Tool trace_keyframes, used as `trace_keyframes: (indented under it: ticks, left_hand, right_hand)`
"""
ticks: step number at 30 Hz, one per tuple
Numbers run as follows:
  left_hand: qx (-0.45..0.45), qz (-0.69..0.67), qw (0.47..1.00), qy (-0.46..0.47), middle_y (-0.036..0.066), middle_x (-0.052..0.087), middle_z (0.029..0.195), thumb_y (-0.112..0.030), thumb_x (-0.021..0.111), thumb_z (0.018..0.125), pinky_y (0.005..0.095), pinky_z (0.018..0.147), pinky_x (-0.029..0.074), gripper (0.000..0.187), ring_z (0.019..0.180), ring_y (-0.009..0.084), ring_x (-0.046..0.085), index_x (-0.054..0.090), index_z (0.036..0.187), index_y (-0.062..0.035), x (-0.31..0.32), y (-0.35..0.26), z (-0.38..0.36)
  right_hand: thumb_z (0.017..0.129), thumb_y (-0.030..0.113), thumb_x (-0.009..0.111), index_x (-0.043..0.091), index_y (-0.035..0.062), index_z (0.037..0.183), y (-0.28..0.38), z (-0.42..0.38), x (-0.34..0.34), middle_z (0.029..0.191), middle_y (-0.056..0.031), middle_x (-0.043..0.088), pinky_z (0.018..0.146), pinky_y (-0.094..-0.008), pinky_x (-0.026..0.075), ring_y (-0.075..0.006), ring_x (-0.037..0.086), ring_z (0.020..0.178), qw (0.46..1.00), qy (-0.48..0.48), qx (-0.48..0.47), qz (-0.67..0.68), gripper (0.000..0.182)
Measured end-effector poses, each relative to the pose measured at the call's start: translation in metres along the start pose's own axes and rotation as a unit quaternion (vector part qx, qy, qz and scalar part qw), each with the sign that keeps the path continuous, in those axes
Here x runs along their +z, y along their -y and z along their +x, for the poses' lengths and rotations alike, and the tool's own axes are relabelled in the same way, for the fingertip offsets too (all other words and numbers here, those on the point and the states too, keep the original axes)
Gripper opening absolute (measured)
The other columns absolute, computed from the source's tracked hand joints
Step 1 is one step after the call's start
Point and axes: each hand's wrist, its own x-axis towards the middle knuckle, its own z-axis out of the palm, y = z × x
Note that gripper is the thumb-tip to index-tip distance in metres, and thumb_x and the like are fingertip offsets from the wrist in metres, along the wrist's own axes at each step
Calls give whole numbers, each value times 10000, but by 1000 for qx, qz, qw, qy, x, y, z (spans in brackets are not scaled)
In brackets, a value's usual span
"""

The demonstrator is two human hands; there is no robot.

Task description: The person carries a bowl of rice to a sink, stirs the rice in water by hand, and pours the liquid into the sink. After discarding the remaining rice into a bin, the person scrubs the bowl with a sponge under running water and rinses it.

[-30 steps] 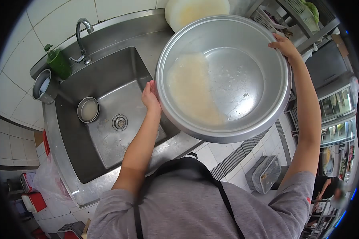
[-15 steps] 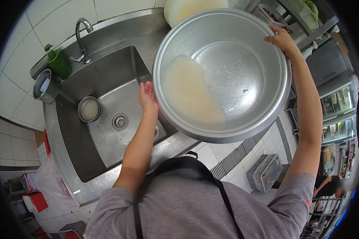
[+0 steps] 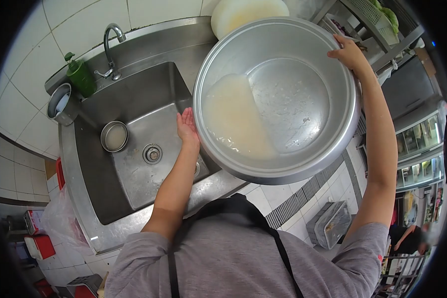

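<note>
At the far left, a clear plastic bag [image 3: 63, 218] hangs beside the steel sink [image 3: 92, 234]. A metal container [image 3: 64, 111] stands at the sink's left rear corner, directly beside a green pump bottle [image 3: 81, 79]. The faucet [image 3: 109, 54] is mounted on the rear ledge. Inside the sink, a small round bowl [image 3: 115, 137] with cloudy contents sits left of the drain [image 3: 152, 153]. The left grip [image 3: 187, 126] is unclosed: palm upward, fingers extended, set against the outer left wall of the large metal basin [image 3: 293, 82]. The basin is held above the sink's right edge and the floor, tilted with its left side low; pale, cloudy liquid [image 3: 233, 116] is pooled against that side, leaving the right part of the bottom exposed. Behind the basin is a pale, rounded object [image 3: 251, 11], partly hidden. Plastic tubs [image 3: 329, 224] rest on the tiled floor below. The right grip [image 3: 351, 53] is clenched on the basin's upper right rim, thumb inside. Farther right are a shelf rack [image 3: 400, 42], a glass-fronted cabinet [image 3: 417, 139] and, at lower right, another person [image 3: 407, 241].
</note>
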Motion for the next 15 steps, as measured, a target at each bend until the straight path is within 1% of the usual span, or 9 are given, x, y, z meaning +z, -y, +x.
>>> trace_keyframes:
  ticks: [1, 2, 4, 5, 7, 8, 10, 15]
  left_hand:
    - [8, 14, 1000, -2, 125, 539, 1077, -382, 421, 877, 305, 931, 392, 452, 1034, 204, 499, 521, 1028, 32, -1, 0, 0]
    - [8, 17, 1000, 0, 125, 539, 1077, -382, 421, 877, 305, 931, 392, 452, 1034, 204, 499, 521, 1028, 32, -2, -1, -1]
    - [11, 42, 999, -1, 122, 537, 1075, -388, 404, 882, 314, 924, 400, 456, 1026, 205, 502, 517, 1033, 28, -4, -2, -2]
    - [11, 44, 999, 1, 122, 537, 1075, -388, 404, 882, 314, 924, 400, 456, 1026, 205, 502, 517, 1033, 28, -4, -3, -5]
    - [-4, 11, 1000, -16, 113, 540, 1063, -379, 395, 887, 323, 922, 402, 439, 1020, 208, 505, 519, 1027, 18, -3, -4, -8]
    - [-2, 10, 1000, -16, 113, 540, 1063, -379, 395, 887, 323, 922, 402, 439, 1020, 208, 505, 519, 1027, 18, -5, -3, -7]
    - [-14, -14, 1000, -17, 102, 545, 1046, -369, 394, 888, 326, 919, 404, 414, 1013, 207, 507, 527, 1010, 4, -8, -2, -5]
    - [-17, -28, 999, -10, 94, 552, 1027, -357, 398, 888, 329, 915, 408, 383, 1003, 205, 512, 534, 984, -12, -15, 0, 4]
  right_hand:
    - [619, 144, 638, 536, 24, 1100, 2, 1, 1, 957, -161, 602, 802, -325, 420, -276, 575, 883, 1000, -6, -16, -14, 506]
    - [619, 144, 638, 536, 24, 1100, 6, 0, 1, 957, -161, 602, 802, -325, 420, -276, 575, 883, 1000, -7, -13, -13, 506]
    - [634, 150, 637, 502, 26, 1138, 16, -1, 1, 1025, -175, 579, 831, -339, 409, -303, 554, 942, 998, -15, -22, -58, 537]
    - [634, 150, 637, 502, 26, 1138, 18, -1, 0, 1025, -175, 579, 831, -339, 409, -303, 554, 942, 998, -16, -21, -57, 537]
    - [646, 152, 632, 460, 33, 1189, 22, 1, 0, 1109, -186, 538, 862, -348, 401, -314, 530, 999, 993, -12, -40, -112, 582]
    - [646, 152, 632, 460, 33, 1189, 21, 4, 1, 1109, -186, 538, 862, -348, 401, -314, 530, 999, 993, -12, -41, -111, 582]
    - [650, 149, 628, 425, 39, 1227, 18, 9, 4, 1166, -185, 502, 888, -344, 393, -308, 509, 1042, 991, -11, -70, -116, 622]
    - [661, 144, 610, 396, 51, 1254, 28, 5, 3, 1175, -182, 498, 896, -348, 392, -312, 503, 1052, 988, -14, -64, -143, 637]
